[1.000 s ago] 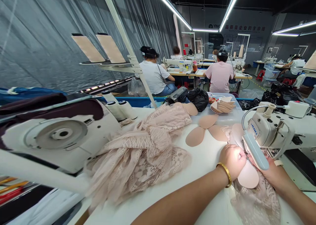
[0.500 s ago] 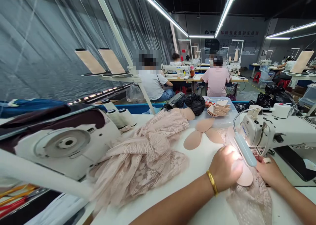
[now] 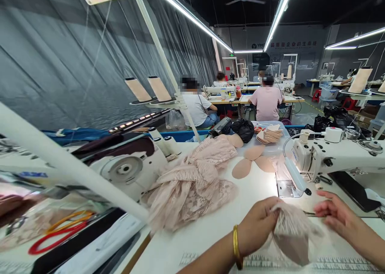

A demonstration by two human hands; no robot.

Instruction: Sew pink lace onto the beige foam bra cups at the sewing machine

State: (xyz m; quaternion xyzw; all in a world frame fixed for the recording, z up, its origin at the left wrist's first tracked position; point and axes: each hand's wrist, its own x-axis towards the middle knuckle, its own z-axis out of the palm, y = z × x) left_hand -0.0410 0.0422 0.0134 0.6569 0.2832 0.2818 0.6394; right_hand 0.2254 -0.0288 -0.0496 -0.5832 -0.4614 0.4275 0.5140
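Note:
My left hand (image 3: 259, 222), with a gold bangle on its wrist, is closed on a pink lace piece with a padded cup (image 3: 292, 236), lifted just above the white table near its front edge. To the right of the piece, my right hand (image 3: 336, 212) has its fingers curled and pinched together beside the lace edge; what it pinches I cannot make out. Just behind both hands stands a white sewing machine (image 3: 331, 156), its lamp (image 3: 296, 174) lighting the needle plate.
A heap of pink lace (image 3: 192, 182) lies mid-table, with loose beige cups (image 3: 242, 168) and a stack of cups (image 3: 269, 133) behind it. A second machine (image 3: 126, 170) stands at left, thread cones (image 3: 164, 140) beside it. Other people sit sewing at tables farther back.
Both hands have drawn the lace piece back from under the machine's needle toward the table's front edge. The view has shifted left and up.

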